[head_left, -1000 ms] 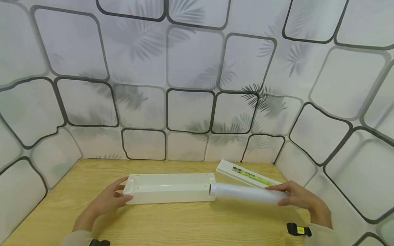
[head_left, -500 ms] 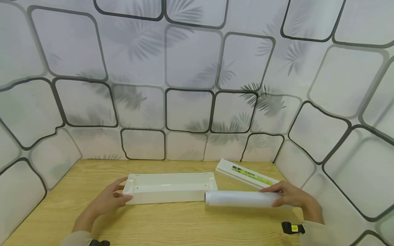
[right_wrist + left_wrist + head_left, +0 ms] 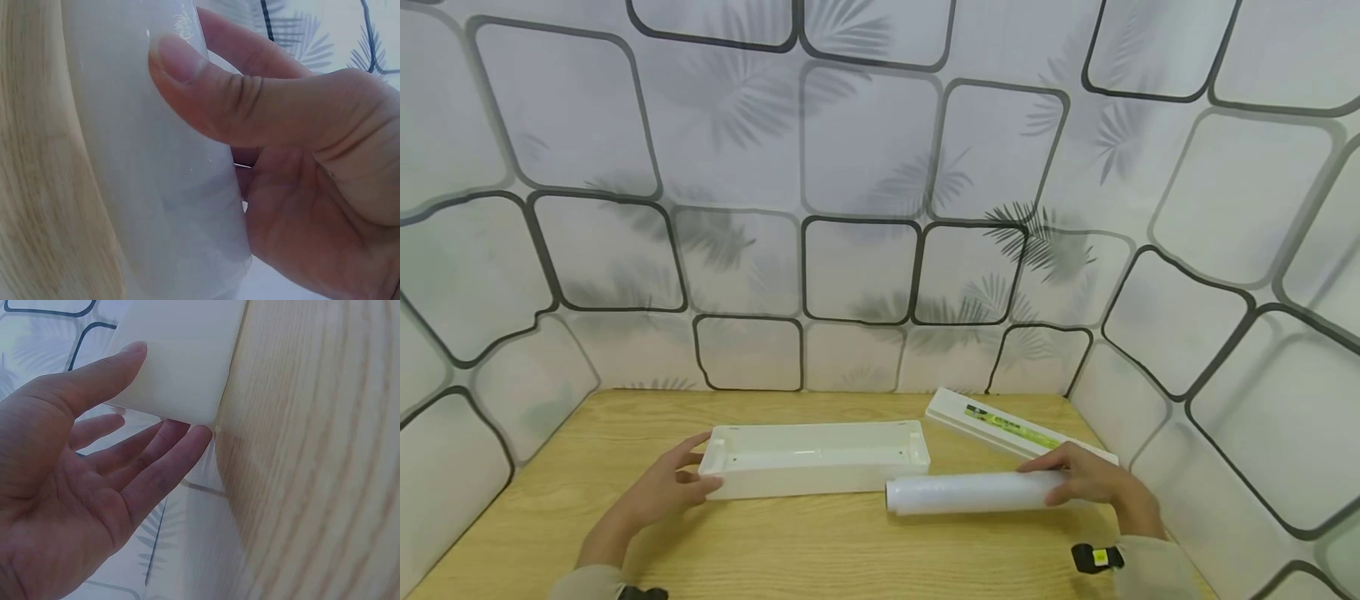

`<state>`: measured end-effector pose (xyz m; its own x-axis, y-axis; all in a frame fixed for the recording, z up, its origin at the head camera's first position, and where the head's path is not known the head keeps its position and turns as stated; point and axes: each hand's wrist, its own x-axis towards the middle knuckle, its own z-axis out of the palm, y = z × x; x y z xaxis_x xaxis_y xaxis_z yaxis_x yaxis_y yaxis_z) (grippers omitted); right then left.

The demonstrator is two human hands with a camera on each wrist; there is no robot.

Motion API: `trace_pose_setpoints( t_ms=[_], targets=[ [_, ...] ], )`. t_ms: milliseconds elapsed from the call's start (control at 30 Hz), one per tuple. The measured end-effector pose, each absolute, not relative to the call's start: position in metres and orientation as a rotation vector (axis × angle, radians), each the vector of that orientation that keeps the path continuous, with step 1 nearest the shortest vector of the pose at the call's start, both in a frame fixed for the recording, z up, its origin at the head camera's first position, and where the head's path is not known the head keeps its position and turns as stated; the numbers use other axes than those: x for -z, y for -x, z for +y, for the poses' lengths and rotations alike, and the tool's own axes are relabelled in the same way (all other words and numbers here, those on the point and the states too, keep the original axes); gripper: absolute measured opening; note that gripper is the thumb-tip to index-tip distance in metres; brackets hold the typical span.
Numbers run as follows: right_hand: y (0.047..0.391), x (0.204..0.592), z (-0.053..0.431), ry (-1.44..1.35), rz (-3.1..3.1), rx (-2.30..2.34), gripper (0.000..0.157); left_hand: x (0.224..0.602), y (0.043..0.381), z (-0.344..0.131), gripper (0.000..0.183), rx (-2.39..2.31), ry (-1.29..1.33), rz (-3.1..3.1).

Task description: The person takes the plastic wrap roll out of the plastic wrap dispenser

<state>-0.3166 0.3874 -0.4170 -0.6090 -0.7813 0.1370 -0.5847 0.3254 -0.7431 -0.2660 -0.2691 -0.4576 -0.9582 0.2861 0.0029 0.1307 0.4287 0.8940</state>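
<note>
A long white plastic box (image 3: 797,483), its top side open, rests on the wooden table. My left hand (image 3: 666,479) holds the box's left end; in the left wrist view the thumb (image 3: 128,362) lies on the front wall and the fingers reach round the end. A roll of cling film (image 3: 962,493) is in my right hand (image 3: 1090,479), gripped near its right end. The roll lies level, and its left end overlaps the box's front right corner in the head view. In the right wrist view the thumb presses on the glossy film (image 3: 144,150).
Behind the roll a white lid (image 3: 951,408) with a yellow-green label lies slanted on the table (image 3: 820,550). Patterned curtain-like walls (image 3: 865,275) enclose the table at the back and both sides.
My right hand has brought the roll leftward and nearer to me, from beside the box's right end to just in front of its corner. The left hand and box have stayed put.
</note>
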Motion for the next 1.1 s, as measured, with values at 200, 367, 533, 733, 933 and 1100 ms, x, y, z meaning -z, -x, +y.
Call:
trace_pose_setpoints(
  t_ms=[200, 367, 533, 733, 933, 1100],
  targets=[
    [0.316, 0.417, 0.38, 1.216, 2.459, 1.045, 0.05, 0.456, 0.264, -0.268, 0.091, -1.57, -0.362, 2.514],
    [0.315, 0.417, 0.373, 1.116, 2.537, 0.953, 0.052, 0.454, 0.263, -0.267, 0.09, -1.572, -0.36, 2.518],
    [0.315, 0.419, 0.371, 1.02, 2.525, 0.975, 0.051, 0.454, 0.263, -0.266, 0.09, -1.563, -0.358, 2.526],
    [0.317, 0.423, 0.373, 1.04, 2.52, 0.984, 0.051, 0.455, 0.263, -0.267, 0.091, -1.557, -0.347, 2.532],
    [0.318, 0.426, 0.372, 1.073, 2.515, 0.988, 0.05, 0.455, 0.262, -0.267, 0.091, -1.561, -0.353, 2.527],
    [0.319, 0.426, 0.372, 1.094, 2.495, 1.002, 0.05, 0.454, 0.262, -0.267, 0.091, -1.564, -0.357, 2.526]
  ],
)
